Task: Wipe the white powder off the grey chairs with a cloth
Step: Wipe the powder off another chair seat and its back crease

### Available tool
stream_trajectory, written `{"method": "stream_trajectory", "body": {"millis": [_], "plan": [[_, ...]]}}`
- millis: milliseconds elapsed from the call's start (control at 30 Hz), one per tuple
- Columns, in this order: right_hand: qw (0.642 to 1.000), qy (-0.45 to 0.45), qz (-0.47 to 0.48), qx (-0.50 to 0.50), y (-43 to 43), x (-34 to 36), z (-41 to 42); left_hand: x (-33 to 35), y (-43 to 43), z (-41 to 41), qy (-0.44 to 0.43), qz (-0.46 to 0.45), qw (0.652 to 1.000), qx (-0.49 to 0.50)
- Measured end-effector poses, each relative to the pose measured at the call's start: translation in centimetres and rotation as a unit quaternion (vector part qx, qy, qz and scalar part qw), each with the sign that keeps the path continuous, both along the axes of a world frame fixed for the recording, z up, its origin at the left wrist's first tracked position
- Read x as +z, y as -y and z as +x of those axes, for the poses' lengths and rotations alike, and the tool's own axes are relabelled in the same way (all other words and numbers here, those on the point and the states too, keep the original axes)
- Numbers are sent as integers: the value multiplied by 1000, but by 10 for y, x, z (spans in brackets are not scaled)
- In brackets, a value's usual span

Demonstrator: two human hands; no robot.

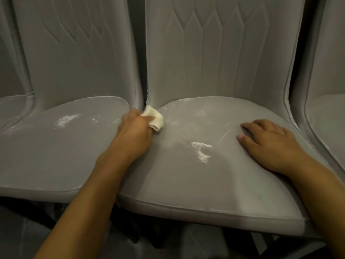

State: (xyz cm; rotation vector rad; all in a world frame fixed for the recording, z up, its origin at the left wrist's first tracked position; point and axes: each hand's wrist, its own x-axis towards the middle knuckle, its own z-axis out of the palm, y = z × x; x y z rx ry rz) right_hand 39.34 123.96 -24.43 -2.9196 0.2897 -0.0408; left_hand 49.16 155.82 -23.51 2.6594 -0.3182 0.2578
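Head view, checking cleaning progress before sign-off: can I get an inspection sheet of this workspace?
Surface: middle chair seat, grey, smeared with a white film.
Job's things: white powder clump mid-seat; more powder on the left chair seat; cloth bunched at the middle seat's back left corner.
Clutter: nothing seen.
Hands: left hand grips the cloth; right hand rests flat on the middle seat.
Cables: nothing seen.
Surroundings: right-edge chair, left-edge chair; dark floor below.
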Motion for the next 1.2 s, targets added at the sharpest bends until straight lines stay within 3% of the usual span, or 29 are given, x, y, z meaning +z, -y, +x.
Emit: {"method": "stream_trajectory", "body": {"millis": [100, 400, 533, 633, 767, 867, 933, 1000, 1067, 1133, 1200], "plan": [[1000, 8, 2, -5, -1, -1, 1, -7, -5, 4, -36, 51, 997, 40], [1000, 9, -11, -10, -5, 1, 3, 1, 33, -38, -54, 54, 980, -183], [1000, 10, -15, -6, -5, 1, 0, 4, 31, -24, 16, -27, 995, -91], [1000, 16, -18, -9, -6, 0, -1, 4, 25, 14, 91, -11, 996, -7], [1000, 18, -22, -9, -7, -1, 2, -5, 34, 73, -1, 66, 998, 16], [1000, 17, -12, -10, -6, 1, 1, -8, 41, 81, -50, 96, 993, -42], [1000, 15, -15, -10, -6, 1, 1, -4, 39, 64, -69, 58, 987, -132], [1000, 13, -18, -13, -6, 1, 2, 0, 33, 42, -110, 39, 969, -216], [1000, 13, -19, -13, -7, 0, 2, 0, 27, 23, -135, 77, 949, -273], [1000, 17, -19, -12, -7, -1, 2, 5, 26, 27, -97, 82, 953, -275], [1000, 19, -18, -11, -7, 0, 2, 10, 29, 51, -32, 78, 973, -217]]}}
